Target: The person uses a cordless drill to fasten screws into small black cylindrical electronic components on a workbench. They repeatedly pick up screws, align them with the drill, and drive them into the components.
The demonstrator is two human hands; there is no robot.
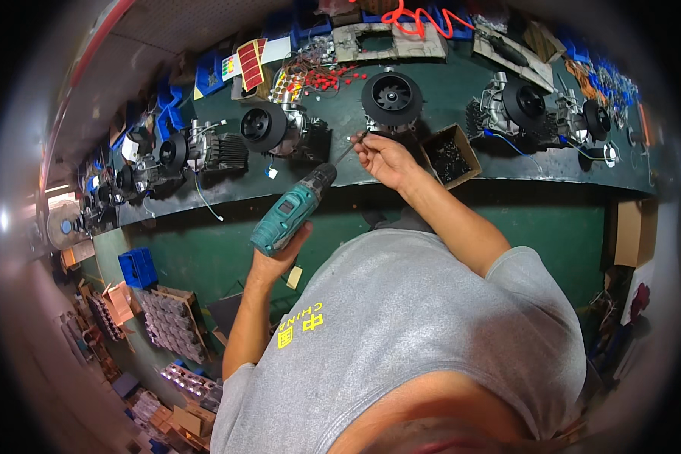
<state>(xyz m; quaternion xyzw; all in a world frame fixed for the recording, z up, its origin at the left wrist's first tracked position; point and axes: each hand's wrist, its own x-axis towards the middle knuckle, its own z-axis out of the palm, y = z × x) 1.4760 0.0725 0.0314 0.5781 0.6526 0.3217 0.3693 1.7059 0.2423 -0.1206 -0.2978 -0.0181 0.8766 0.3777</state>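
My left hand (286,244) is wrapped round the handle of a teal and black cordless drill (289,208). Its long bit (346,157) points up and to the right. At the bit's tip, my right hand (386,161) pinches a small dark screw (362,138) between thumb and fingers. Just beyond that hand stands a motor unit with a black fan wheel (392,96). Beside my right wrist an open cardboard box (461,172) holds many small black screws.
Left on the green bench lie more fan units (263,129), with dangling wires. Others (523,106) stand on the right. Behind are red-tipped wire parts (329,78), blue bins (208,74) and a coiled orange hose (408,19). A blue crate (138,267) sits at the lower left.
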